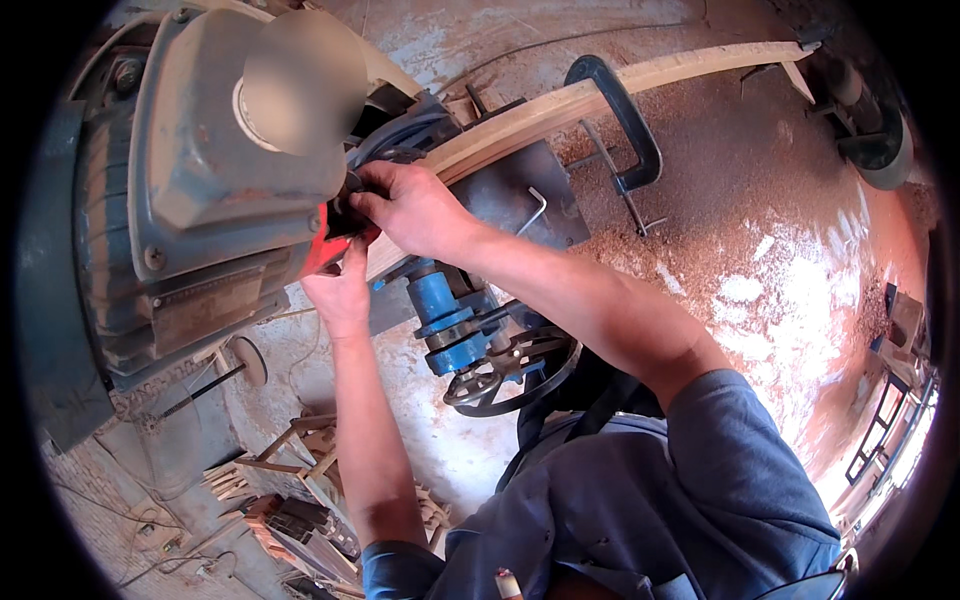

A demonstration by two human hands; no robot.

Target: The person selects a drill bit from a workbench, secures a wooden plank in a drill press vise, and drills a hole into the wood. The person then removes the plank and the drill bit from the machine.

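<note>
Both of my hands are at the underside of a large grey-green motor on a workshop machine. My left hand grips the edge of a red part, with its thumb upward and the other fingers largely hidden. Just above it, my right hand is closed in a pinch at a small dark piece beside the red part; what exactly the fingertips hold is hidden. A bent hex key lies on the dark metal machine table, below my right wrist.
A long wooden board runs across the table, with a black C-clamp on it. Below are a blue cylindrical fitting and a metal handwheel. Sawdust covers the floor; wood offcuts are piled lower left.
</note>
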